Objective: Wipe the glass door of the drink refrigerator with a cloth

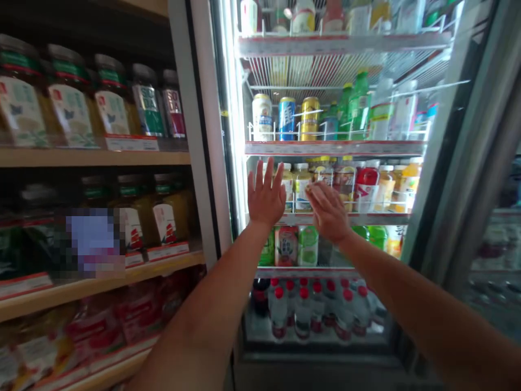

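Both my arms reach toward a lit drinks fridge. My left hand (266, 194) is raised with its fingers spread, holding nothing, in front of the left end of the shelf of juice bottles. To its right, my right hand (328, 210) has its fingers pressed together around something small and brownish at the fingertips, too small to name. Between and behind the hands stand yellow juice bottles (302, 186). Red (367, 184) and orange bottles (409, 184) are on the same shelf, further right. Whether either hand touches the glass cannot be told.
Above the hands, a shelf holds cans (287, 118) and green bottles (360, 107). Red-capped bottles (303, 312) stand at the fridge bottom. Wooden shelves (93, 158) with large jars are on the left. A metal door frame (468, 146) runs along the right.
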The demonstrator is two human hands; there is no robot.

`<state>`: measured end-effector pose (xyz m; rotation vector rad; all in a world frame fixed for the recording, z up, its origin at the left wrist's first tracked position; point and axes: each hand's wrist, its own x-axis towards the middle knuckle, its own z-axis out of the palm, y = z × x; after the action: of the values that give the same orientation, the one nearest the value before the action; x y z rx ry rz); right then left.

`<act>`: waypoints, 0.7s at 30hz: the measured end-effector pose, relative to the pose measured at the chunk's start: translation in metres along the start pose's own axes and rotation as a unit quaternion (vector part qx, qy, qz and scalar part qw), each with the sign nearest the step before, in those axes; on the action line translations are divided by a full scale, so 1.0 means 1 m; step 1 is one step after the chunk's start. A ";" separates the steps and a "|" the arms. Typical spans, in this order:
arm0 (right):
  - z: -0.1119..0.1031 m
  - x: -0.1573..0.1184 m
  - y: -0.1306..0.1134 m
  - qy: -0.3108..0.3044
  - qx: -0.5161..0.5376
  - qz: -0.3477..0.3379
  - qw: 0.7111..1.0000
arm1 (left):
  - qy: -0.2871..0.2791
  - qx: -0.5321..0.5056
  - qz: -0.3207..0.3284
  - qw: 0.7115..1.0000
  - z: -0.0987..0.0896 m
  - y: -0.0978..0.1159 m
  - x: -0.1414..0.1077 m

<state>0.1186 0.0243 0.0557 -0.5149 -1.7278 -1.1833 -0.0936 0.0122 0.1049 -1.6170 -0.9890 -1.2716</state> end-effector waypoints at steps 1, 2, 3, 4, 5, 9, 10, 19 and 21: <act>-0.003 -0.001 0.002 -0.031 0.016 -0.057 0.998 | -0.003 -0.005 -0.003 1.000 0.002 0.000 0.000; -0.006 0.000 0.006 -0.066 0.039 -0.119 0.990 | -0.002 -0.008 -0.004 1.000 0.003 -0.001 -0.002; -0.009 0.003 0.012 -0.098 0.063 -0.167 0.979 | 0.000 -0.007 -0.003 1.000 0.004 -0.001 -0.003; -0.012 0.008 0.020 -0.120 0.079 -0.185 0.972 | 0.004 -0.004 0.001 1.000 0.005 -0.001 -0.004; -0.015 0.014 0.029 -0.127 0.084 -0.164 0.975 | 0.009 0.002 0.007 1.000 0.005 -0.002 -0.005; -0.019 0.032 0.056 0.036 -0.004 0.134 0.990 | 0.021 0.011 0.015 1.000 0.006 -0.003 -0.005; -0.018 0.031 0.057 0.077 -0.023 0.176 0.981 | 0.020 0.007 0.012 1.000 0.006 -0.003 -0.004; -0.020 0.021 0.042 -0.083 0.044 -0.116 0.989 | 0.035 0.015 0.017 0.999 0.007 -0.003 -0.003; -0.018 0.025 0.042 -0.013 0.006 0.026 1.000 | 0.040 0.017 0.019 0.999 0.008 -0.003 -0.003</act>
<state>0.1465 0.0231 0.0993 -0.5661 -1.7318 -1.1329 -0.0946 0.0201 0.1009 -1.5392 -0.9220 -1.2775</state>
